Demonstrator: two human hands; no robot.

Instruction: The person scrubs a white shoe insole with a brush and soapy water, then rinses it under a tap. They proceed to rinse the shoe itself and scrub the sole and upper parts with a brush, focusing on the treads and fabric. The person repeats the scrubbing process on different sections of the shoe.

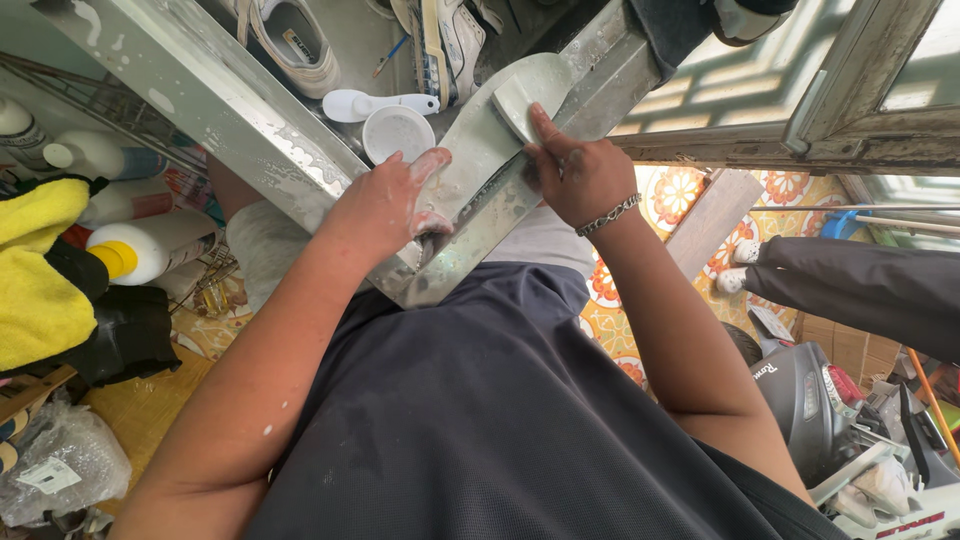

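Observation:
A pale grey-green insole (478,150) lies along the corner of a wet metal sink rim (250,120). My left hand (385,205), soapy, presses down on the insole's lower end and holds it against the rim. My right hand (575,175), with a chain bracelet on its wrist, grips a small pale green pad (522,100) and presses it flat onto the insole's upper end.
In the sink lie a white sneaker (295,40), a white brush (375,103) and a round white lid (398,132). Bottles (150,245) and a yellow cloth (35,270) sit at the left. Another person's legs (850,285) and a motorbike (830,400) are at the right.

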